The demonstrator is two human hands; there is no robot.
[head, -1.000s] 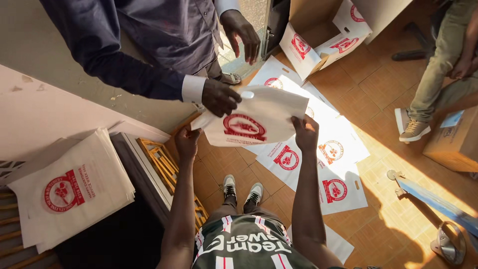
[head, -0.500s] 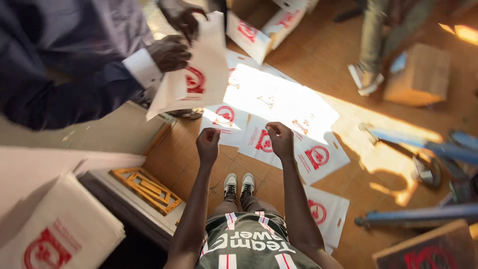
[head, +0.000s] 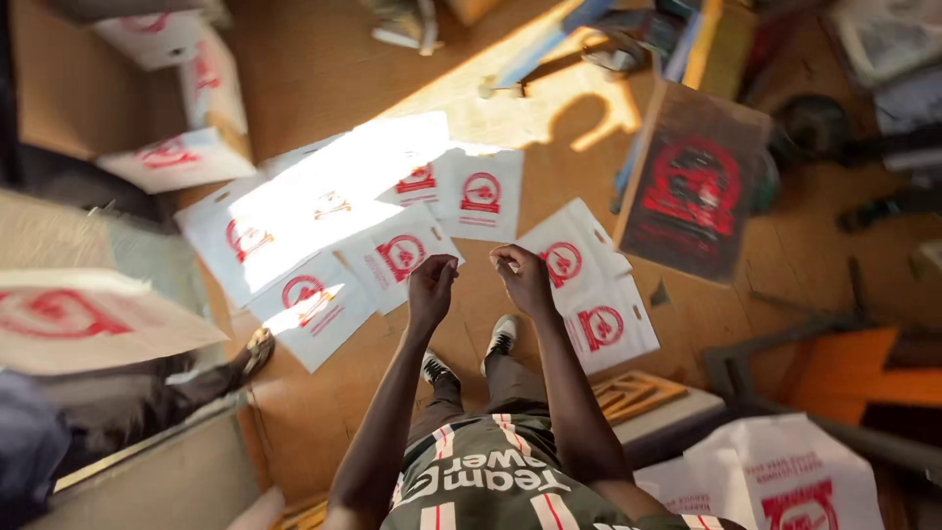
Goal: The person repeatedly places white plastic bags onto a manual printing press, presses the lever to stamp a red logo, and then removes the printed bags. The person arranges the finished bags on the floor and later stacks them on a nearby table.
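both hands, left hand (head: 432, 287) and right hand (head: 523, 279), hang empty above white printed bags (head: 392, 253) on the floor.

1 head cam, top-down.
Worn on the person's head, faces steeply down past the torso to the wooden floor (head: 324, 69); left hand (head: 433, 288) and right hand (head: 524, 278) near, mid-frame; floor far. No 2nd view, no overlap.

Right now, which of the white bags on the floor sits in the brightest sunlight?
The bag in the upper middle of the spread, left of the two hands: a sun patch washes it out so its red print barely shows. The other bags, like the one beside it, show clear red marks.
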